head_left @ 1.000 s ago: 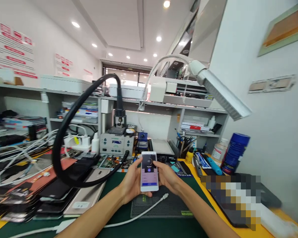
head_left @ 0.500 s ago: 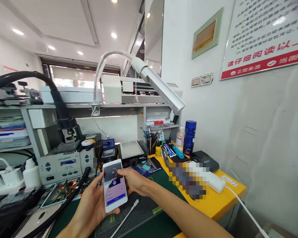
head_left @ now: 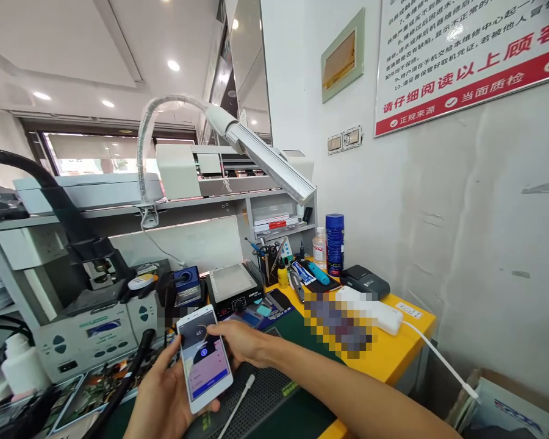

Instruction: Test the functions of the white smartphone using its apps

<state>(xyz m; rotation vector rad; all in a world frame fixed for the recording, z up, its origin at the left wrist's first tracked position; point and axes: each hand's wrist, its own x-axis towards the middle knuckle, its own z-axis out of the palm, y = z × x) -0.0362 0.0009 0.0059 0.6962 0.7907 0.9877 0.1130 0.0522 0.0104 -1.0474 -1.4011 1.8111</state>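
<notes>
Bench view, largest item first. The workbench (head_left: pixel 407 341), with its yellow edge and green mat, carries everything else. A gooseneck lamp (head_left: pixel 265 160) reaches over it from the shelf. At rear left stands the grey rework station (head_left: pixel 96 332), its black hose (head_left: pixel 119 390) running down towards me. A blue can (head_left: pixel 334 242) stands by the wall.

The white phone (head_left: pixel 204 357), screen lit, is held above the ribbed black pad (head_left: pixel 265 396), clear of the bench. My left hand (head_left: pixel 160 399) cups it from beneath, fingers wrapped round its lower edge. My right hand (head_left: pixel 240 342) rests against its upper right edge, thumb lying on the glass; neither hand is open. A white cable end (head_left: pixel 249 383) lies loose on the pad just below the phone, apart from it.

Risk, as I judge it: the phone is tilted and supported mainly by one palm, so a loosened left grip could drop it onto the pad. The hose lies close to my left wrist and could snag it.
</notes>
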